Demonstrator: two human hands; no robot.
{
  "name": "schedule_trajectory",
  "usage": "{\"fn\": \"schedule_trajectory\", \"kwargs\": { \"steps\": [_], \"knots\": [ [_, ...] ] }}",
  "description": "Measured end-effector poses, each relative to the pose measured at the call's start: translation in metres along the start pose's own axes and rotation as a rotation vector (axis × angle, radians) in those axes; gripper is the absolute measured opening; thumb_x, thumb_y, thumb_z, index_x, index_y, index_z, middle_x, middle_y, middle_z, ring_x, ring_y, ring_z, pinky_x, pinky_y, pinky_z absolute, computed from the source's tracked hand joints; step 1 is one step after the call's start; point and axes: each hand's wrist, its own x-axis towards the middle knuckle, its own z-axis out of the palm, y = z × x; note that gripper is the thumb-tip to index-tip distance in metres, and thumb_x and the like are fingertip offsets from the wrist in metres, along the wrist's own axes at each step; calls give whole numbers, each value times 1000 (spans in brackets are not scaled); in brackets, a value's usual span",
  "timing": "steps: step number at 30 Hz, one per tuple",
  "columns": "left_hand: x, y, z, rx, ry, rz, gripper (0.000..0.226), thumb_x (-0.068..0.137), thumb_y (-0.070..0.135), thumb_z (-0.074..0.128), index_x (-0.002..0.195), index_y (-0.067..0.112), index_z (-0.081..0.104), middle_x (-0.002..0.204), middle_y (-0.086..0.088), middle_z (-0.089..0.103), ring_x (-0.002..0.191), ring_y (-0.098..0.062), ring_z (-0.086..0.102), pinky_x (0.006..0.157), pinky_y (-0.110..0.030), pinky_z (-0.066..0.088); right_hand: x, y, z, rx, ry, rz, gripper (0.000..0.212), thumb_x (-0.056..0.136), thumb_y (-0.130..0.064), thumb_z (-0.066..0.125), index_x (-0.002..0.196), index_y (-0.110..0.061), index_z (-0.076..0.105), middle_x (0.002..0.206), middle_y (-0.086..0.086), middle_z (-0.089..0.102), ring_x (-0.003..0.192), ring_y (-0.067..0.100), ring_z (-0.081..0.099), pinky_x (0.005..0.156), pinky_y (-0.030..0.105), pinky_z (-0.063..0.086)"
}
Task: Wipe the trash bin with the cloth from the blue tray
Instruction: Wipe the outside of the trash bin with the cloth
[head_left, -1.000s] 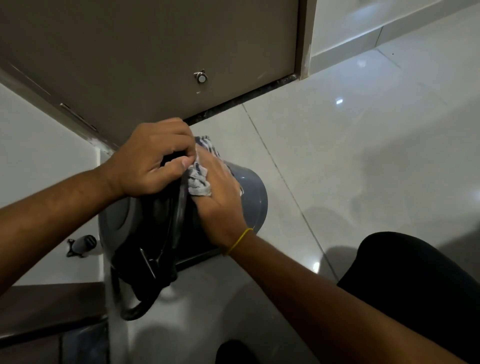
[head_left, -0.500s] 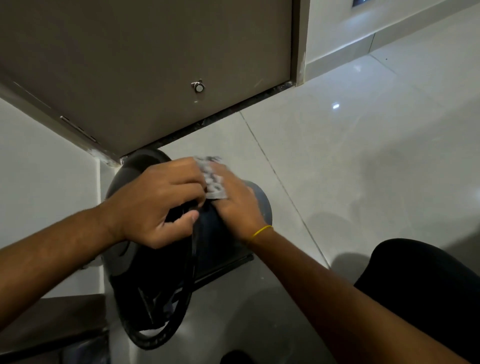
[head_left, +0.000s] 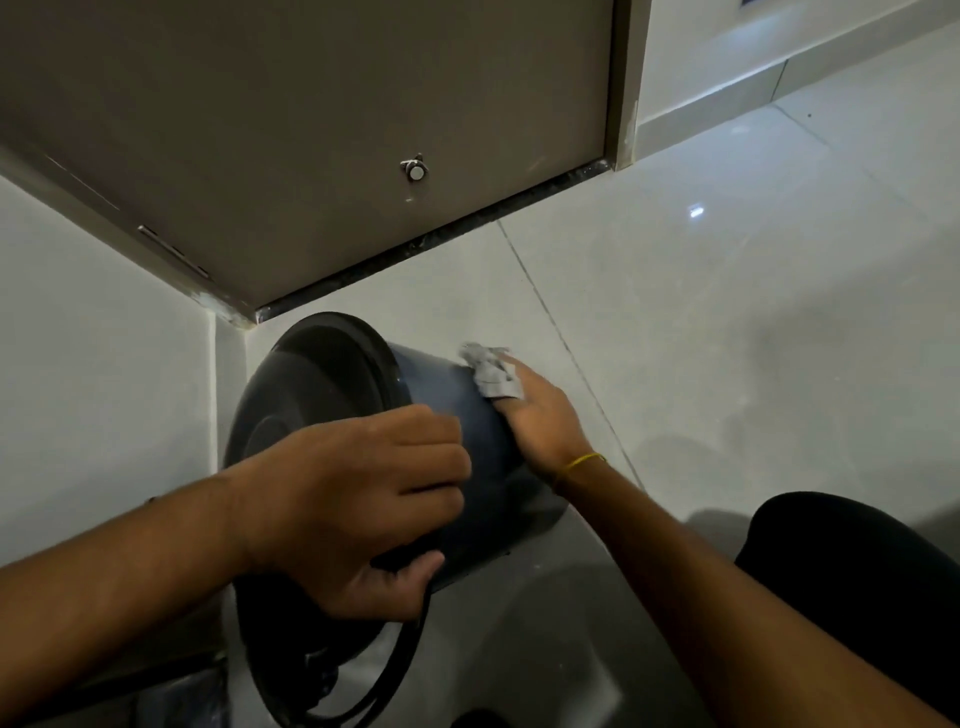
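Grey trash bin tilted | door behind | cloth pressed on it

Grey-blue trash bin, pale grey cloth, brown door

The floor is laid with large, glossy, pale grey tiles, split by thin dark grout lines; one line runs diagonally from the door's foot past the trash bin. Small bright light spots reflect in the glaze to the right of the bin. The dark bin is tipped on its side in the corner just in front of the door; whether it rests on the tiles cannot be told. A soft shadow spreads over the tiles below and to the right of the bin.
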Motion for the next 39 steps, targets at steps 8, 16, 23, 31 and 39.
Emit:
{"fn": "schedule_trajectory", "kwargs": {
  "steps": [8, 16, 23, 31, 39],
  "knots": [
    [-10, 10, 9, -60, 68, 27, 24, 85, 19, 68, 75, -1, 76, 77, -19, 66, 68, -36, 58, 66, -46, 51, 21, -36, 20, 13, -316, -186, 52, 107, -32, 54, 157, -17, 56, 162, 2, 59, 152, 19, 54, 132, 43, 37],
    [-26, 39, 18, -69, 117, 161, 39, 103, 20, 57, 70, 6, 74, 77, -12, 69, 69, -30, 62, 73, -39, 55, 8, 4, -5, -203, -42, 141, 56, 103, -67, 44, 131, -30, 74, 138, -1, 77, 132, 30, 68, 118, 48, 49],
    [-47, 48, 30, 81, 242, 16, 30, 110, 34, 49, 113, 23, 77, 139, -5, 76, 138, -22, 66, 123, -48, 44, -20, -48, 32, 49, -250, -363, 43, 100, -16, 57, 140, -3, 69, 145, 11, 73, 138, 26, 67, 121, 48, 48],
    [-37, -6, 14, -251, 537, -913, 61, 102, 61, 47, 146, 19, 56, 163, 3, 51, 155, -19, 44, 128, -54, 37, -20, 19, 7, 128, -2, -122, 39, 109, -19, 57, 147, -14, 67, 152, -3, 68, 146, 9, 60, 130, 39, 41],
    [-22, -27, 15, -199, 282, -823, 56, 98, 55, 42, 138, 22, 62, 136, 7, 62, 132, -16, 56, 113, -55, 47, -15, 16, 3, -12, 110, 239, 46, 101, -62, 51, 123, -31, 75, 129, -7, 79, 128, 26, 70, 109, 37, 50]
  ]
}}
